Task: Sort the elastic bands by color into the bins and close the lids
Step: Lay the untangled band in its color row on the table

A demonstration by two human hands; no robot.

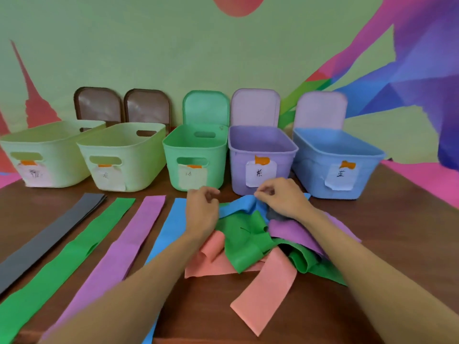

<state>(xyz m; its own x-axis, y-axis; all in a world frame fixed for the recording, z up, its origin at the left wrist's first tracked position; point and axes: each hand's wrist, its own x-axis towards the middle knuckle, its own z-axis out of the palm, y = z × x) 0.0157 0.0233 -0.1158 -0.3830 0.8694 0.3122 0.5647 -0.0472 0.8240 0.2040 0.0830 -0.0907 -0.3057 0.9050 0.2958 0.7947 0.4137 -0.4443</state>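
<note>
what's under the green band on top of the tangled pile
Under the crumpled green band, salmon bands, a purple band and a blue band poke out. Something grey shows beside the right hand. The pile's middle is covered.

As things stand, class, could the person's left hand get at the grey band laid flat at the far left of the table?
Probably yes. The left hand hovers over the tangled pile, apparently holding nothing, and the grey band lies flat and uncovered. Only the flat green band, purple band and blue band lie between.
</note>
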